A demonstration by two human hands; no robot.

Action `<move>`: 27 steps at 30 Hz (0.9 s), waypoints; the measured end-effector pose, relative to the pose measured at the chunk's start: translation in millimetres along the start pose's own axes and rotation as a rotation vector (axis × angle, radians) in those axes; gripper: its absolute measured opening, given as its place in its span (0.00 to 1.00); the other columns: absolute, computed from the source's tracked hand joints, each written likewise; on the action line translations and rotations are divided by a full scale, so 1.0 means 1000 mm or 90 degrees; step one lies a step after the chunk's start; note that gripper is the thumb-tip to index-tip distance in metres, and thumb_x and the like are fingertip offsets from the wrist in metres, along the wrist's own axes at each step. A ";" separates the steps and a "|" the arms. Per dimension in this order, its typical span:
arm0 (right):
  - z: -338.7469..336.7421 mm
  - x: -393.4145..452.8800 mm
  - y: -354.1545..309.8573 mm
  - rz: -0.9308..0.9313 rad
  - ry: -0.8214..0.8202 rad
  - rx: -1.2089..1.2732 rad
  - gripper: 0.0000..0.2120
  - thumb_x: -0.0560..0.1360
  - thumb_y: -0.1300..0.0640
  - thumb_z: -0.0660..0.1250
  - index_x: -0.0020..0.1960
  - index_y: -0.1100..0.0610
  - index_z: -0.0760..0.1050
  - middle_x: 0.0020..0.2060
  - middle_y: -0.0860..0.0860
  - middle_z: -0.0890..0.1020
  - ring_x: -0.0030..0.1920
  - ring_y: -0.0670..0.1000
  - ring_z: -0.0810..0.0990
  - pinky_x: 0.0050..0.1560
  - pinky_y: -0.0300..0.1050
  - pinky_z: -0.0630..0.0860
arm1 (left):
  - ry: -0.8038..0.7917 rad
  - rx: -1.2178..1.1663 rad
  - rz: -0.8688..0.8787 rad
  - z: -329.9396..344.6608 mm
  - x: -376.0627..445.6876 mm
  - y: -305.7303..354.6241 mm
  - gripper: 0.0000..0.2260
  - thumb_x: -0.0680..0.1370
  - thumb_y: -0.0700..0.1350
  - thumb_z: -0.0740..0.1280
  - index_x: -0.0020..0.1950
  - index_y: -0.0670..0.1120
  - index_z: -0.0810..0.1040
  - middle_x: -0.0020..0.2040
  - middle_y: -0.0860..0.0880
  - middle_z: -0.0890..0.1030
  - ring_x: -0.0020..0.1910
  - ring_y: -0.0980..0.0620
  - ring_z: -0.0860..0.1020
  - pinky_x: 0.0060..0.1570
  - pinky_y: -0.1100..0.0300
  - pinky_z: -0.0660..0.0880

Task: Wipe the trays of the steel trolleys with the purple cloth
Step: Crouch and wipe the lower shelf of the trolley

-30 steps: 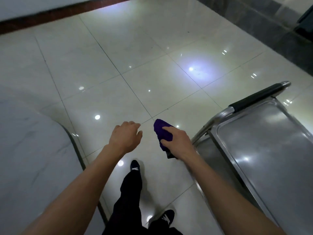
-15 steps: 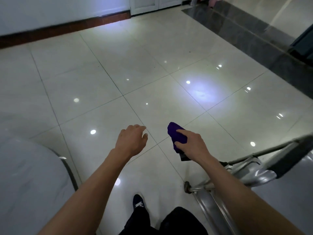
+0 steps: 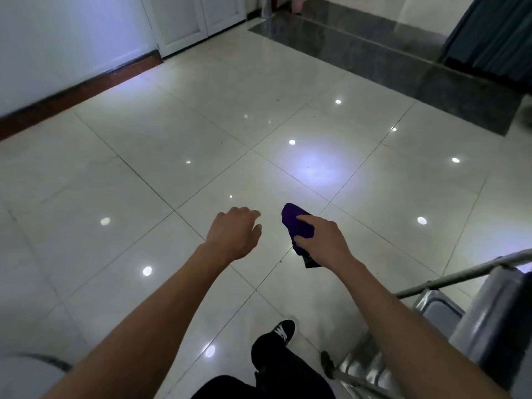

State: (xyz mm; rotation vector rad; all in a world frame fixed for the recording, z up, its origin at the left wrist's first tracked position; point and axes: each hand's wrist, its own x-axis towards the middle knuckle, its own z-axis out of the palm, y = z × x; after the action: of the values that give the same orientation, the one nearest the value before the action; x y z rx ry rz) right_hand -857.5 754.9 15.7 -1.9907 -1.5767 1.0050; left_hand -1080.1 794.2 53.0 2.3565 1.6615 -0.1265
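Here the cloth [image 3: 296,226] is purple and bunched, held out in the air above the floor [image 3: 172,156], a little right of the middle of the view. The right hand [image 3: 324,243] grips it, with the forefinger laid along the top and the thumb pressed in from below; a darker end of the cloth hangs down beneath the wrist. The left hand [image 3: 234,231] is just beside it, apart from the cloth and holding nothing, its fingers loosely curled downward. Both bare forearms reach forward from the bottom of the view. At the lower right stands the trolley [image 3: 460,321], steel, blurred, with a thin rail slanting up to the right edge and one small wheel [image 3: 326,359] near its lower corner; the cloth is well apart from it and touches none of its trays. Below the hands is a leg in dark trousers with a black shoe [image 3: 280,331] bearing white marks, set on the floor. The floor is pale glossy tile with dark grout lines and bright spots of reflected light. Farther off, a dark stone strip [image 3: 403,64] crosses the upper right, a white wall with a brown skirting [image 3: 80,87] runs along the upper left, and white doors [image 3: 195,18] stand at the top.
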 end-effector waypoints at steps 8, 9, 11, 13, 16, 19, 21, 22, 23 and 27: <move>-0.089 0.086 0.009 0.026 0.078 -0.001 0.26 0.71 0.50 0.71 0.68 0.42 0.74 0.63 0.44 0.78 0.58 0.49 0.78 0.57 0.48 0.77 | -0.004 0.037 0.073 -0.039 0.133 0.045 0.19 0.83 0.53 0.57 0.74 0.51 0.70 0.67 0.49 0.77 0.65 0.47 0.74 0.62 0.48 0.71; -0.098 0.094 0.015 0.042 0.091 0.008 0.26 0.70 0.50 0.71 0.68 0.42 0.73 0.63 0.44 0.78 0.57 0.48 0.78 0.56 0.47 0.77 | -0.010 0.037 0.084 -0.040 0.149 0.051 0.19 0.83 0.53 0.57 0.74 0.51 0.70 0.67 0.49 0.77 0.65 0.47 0.74 0.62 0.48 0.70; -0.113 0.109 0.031 0.080 0.110 0.025 0.27 0.70 0.50 0.71 0.68 0.42 0.74 0.62 0.44 0.79 0.56 0.48 0.79 0.56 0.46 0.77 | -0.024 0.035 0.112 -0.039 0.179 0.064 0.19 0.83 0.54 0.57 0.74 0.51 0.70 0.68 0.49 0.77 0.66 0.47 0.74 0.62 0.48 0.69; -0.124 0.125 0.046 0.119 0.122 0.042 0.27 0.70 0.51 0.71 0.68 0.42 0.74 0.62 0.44 0.79 0.55 0.48 0.79 0.56 0.47 0.77 | -0.047 0.034 0.135 -0.034 0.208 0.073 0.20 0.83 0.54 0.57 0.74 0.52 0.70 0.68 0.49 0.76 0.66 0.47 0.73 0.63 0.49 0.69; -0.137 0.155 0.062 0.160 0.135 0.066 0.27 0.69 0.51 0.71 0.67 0.41 0.75 0.59 0.44 0.80 0.52 0.47 0.80 0.55 0.46 0.78 | -0.077 0.024 0.160 -0.025 0.258 0.083 0.20 0.84 0.54 0.57 0.75 0.52 0.69 0.70 0.49 0.75 0.68 0.48 0.72 0.65 0.49 0.68; -0.156 0.195 0.070 0.180 0.148 0.068 0.26 0.69 0.51 0.72 0.67 0.41 0.75 0.59 0.44 0.80 0.53 0.47 0.80 0.56 0.48 0.78 | -0.083 0.002 0.188 -0.023 0.317 0.095 0.20 0.84 0.54 0.56 0.75 0.52 0.69 0.71 0.50 0.74 0.68 0.48 0.72 0.66 0.49 0.68; -0.173 0.222 0.074 0.199 0.168 0.065 0.26 0.69 0.51 0.72 0.67 0.42 0.75 0.59 0.45 0.80 0.54 0.48 0.80 0.57 0.48 0.78 | -0.081 -0.014 0.210 -0.026 0.359 0.106 0.20 0.84 0.54 0.56 0.75 0.51 0.69 0.69 0.50 0.75 0.67 0.48 0.73 0.65 0.50 0.68; -0.181 0.235 0.076 0.213 0.182 0.066 0.26 0.69 0.52 0.72 0.67 0.43 0.75 0.59 0.45 0.81 0.53 0.48 0.80 0.57 0.48 0.78 | -0.086 -0.016 0.220 -0.028 0.380 0.112 0.20 0.84 0.54 0.56 0.74 0.51 0.69 0.68 0.50 0.76 0.67 0.48 0.73 0.65 0.50 0.68; -0.189 0.245 0.080 0.229 0.196 0.069 0.26 0.70 0.52 0.72 0.67 0.44 0.75 0.59 0.46 0.81 0.53 0.48 0.80 0.57 0.47 0.78 | -0.093 -0.014 0.232 -0.030 0.400 0.120 0.19 0.84 0.54 0.56 0.74 0.51 0.69 0.68 0.50 0.76 0.67 0.48 0.74 0.65 0.50 0.68; -0.224 0.270 0.102 0.288 0.249 0.088 0.26 0.70 0.52 0.73 0.68 0.43 0.75 0.58 0.44 0.81 0.52 0.46 0.79 0.56 0.42 0.76 | -0.112 0.005 0.314 -0.038 0.464 0.164 0.19 0.84 0.53 0.55 0.75 0.51 0.69 0.70 0.50 0.75 0.68 0.48 0.72 0.66 0.50 0.67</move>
State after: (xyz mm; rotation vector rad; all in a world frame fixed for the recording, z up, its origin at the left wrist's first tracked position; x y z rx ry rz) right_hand -596.7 1009.9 15.2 -2.3207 -0.8505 0.7804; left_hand -769.8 1175.9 15.5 2.5944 0.9697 -0.2370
